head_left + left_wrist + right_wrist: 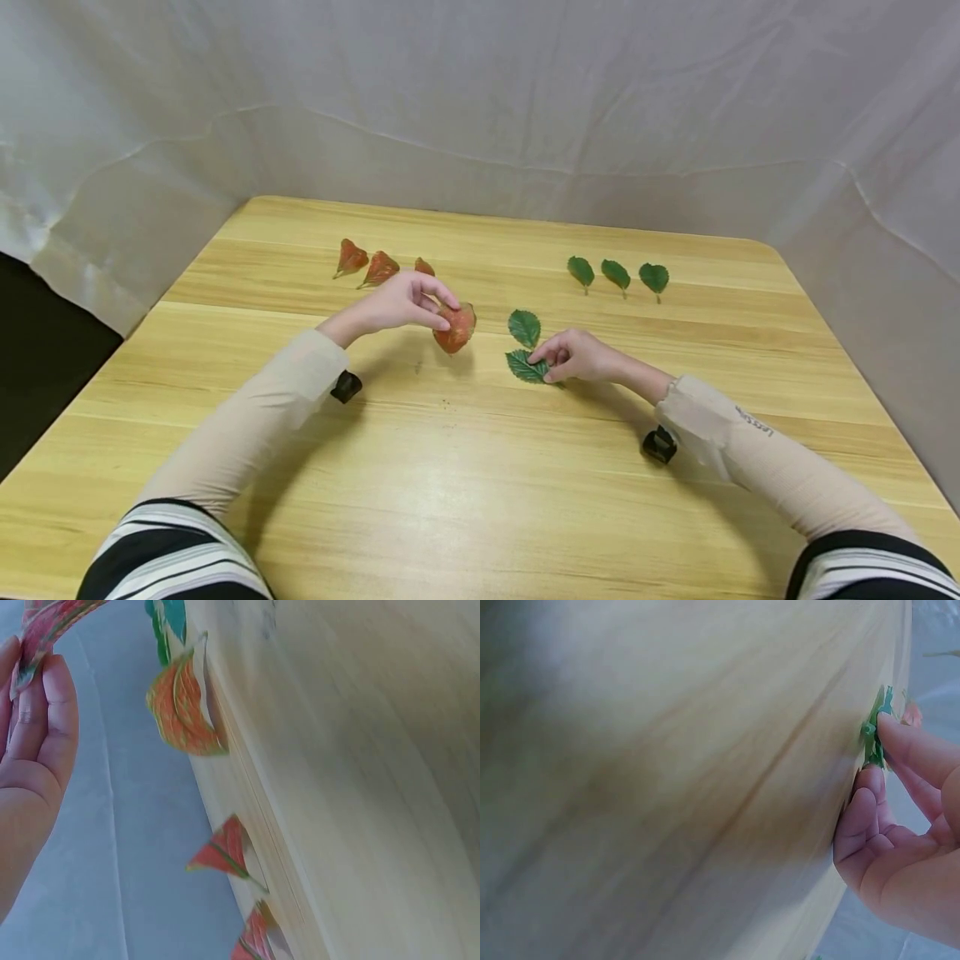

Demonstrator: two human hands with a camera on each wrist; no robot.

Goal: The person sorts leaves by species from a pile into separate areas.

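At mid-surface, the right hand [576, 357] pinches a flat green leaf [525, 367] lying on the pale wooden surface [450, 483]; the left hand [401, 302] grips a curled red-orange leaf [454, 328] slightly farther. Bare wood spreads toward the near edge.

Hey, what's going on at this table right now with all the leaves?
A person sits at a wooden table. Their left hand pinches a red leaf, lifted just above the table, while the right hand pinches a green leaf lying on the table. Another green leaf lies just beyond it. Farther back, three red leaves lie in a row on the left and three green leaves on the right.
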